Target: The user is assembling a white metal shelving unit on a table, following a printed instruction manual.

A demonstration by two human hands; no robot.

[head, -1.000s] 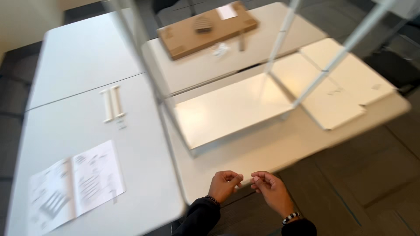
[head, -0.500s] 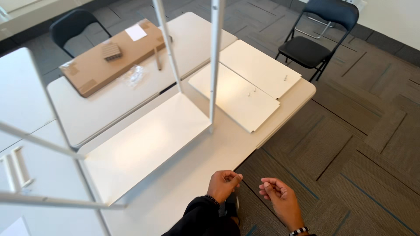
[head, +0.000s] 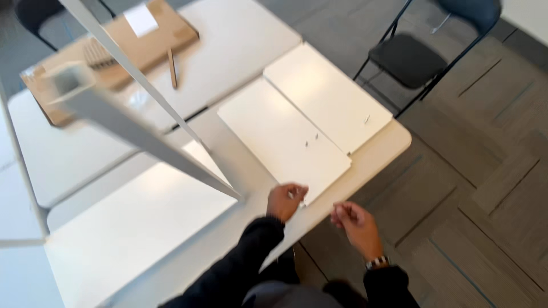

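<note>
Two white tables (head: 251,34) stand side by side; a white metal frame (head: 131,134) rises from a white panel (head: 131,228) at the near table's left end; two flat white boards (head: 285,137) lie side by side at its right end, the nearer one reaching the front edge; a cardboard box (head: 114,54) rests on the far table; a dark chair (head: 411,57) stands past the right end; the left hand (head: 286,201) curls its fingers on the nearer board's front corner; the right hand (head: 355,222) hovers off the front edge, fingertips pinched, whether on anything I cannot tell.

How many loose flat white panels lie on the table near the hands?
2: one white panel just beyond the left hand, the other panel beside it toward the chair. More may sit out of frame.
</note>
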